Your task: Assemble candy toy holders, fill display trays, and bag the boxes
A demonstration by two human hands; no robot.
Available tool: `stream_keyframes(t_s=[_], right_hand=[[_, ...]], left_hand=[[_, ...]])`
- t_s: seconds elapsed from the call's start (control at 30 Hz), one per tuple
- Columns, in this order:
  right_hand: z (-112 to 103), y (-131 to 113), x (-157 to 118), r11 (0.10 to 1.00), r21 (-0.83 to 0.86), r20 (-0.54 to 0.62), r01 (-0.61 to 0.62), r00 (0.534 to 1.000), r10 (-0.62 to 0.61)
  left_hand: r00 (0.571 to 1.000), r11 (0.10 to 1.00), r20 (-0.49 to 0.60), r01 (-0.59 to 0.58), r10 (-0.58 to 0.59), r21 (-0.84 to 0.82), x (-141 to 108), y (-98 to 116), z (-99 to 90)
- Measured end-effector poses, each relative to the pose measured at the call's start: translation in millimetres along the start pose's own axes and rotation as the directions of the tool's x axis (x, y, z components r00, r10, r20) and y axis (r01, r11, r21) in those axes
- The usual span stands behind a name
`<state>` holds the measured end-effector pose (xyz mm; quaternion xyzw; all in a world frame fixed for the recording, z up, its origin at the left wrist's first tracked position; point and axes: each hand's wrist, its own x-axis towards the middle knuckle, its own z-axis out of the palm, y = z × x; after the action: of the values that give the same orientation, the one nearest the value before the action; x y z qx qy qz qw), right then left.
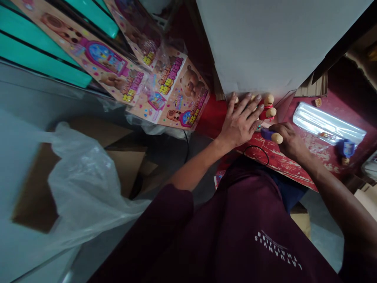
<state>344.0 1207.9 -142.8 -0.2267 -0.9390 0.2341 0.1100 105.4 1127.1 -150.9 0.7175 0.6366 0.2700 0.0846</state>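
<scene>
My left hand lies palm down with its fingers stretched out, over small toys at the mouth of a box. Beside its fingertips are toys with tan rounded heads and red parts. My right hand is closed around a purple toy with a tan rounded end, close to my left thumb. Part of this toy is hidden by the fingers. What lies beneath my left palm does not show.
A white box flap rises behind my hands. On the red worn table lie a clear plastic sheet and another purple toy. Printed cartons stand at left, above a plastic bag and cardboard.
</scene>
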Motion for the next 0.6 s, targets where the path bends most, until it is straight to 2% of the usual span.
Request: stream_keyframes(t_s=[0.13, 0.23, 0.3, 0.33, 0.43, 0.5, 0.6], right_hand=[[6, 17, 18, 0.995, -0.038, 0.032, -0.087, 0.996, 0.089], [19, 22, 17, 0.989, -0.005, 0.004, -0.150, 0.989, 0.150], [32, 16, 9, 0.981, 0.050, -0.120, -0.187, 0.974, 0.192], [40, 11, 5, 0.975, 0.079, -0.214, -0.209, 0.951, 0.222], [64, -5, -2, 0.950, 0.112, -0.464, -0.291, 0.830, 0.309], [79, -12, 2, 0.936, 0.074, -0.513, -0.344, 0.792, 0.331], [96, -12, 17, 0.924, 0.033, -0.462, -0.382, 0.814, 0.353]], left_hand=[[1.000, 1.000, 0.001, -0.007, 0.007, -0.002, 0, 0, -0.2], [1.000, 1.000, 0.008, -0.010, 0.010, 0.003, -1, -1, 0.2], [1.000, 1.000, 0.004, -0.015, 0.015, 0.000, -2, -3, 0.7], [1.000, 1.000, 0.001, -0.018, 0.018, -0.003, -2, -3, 1.0], [1.000, 1.000, -0.007, -0.022, 0.022, -0.008, -3, -3, 1.4], [1.000, 1.000, -0.016, -0.026, 0.026, -0.009, -3, -2, 1.5], [0.999, 0.999, -0.032, -0.036, 0.035, -0.023, -3, -3, 2.4]])
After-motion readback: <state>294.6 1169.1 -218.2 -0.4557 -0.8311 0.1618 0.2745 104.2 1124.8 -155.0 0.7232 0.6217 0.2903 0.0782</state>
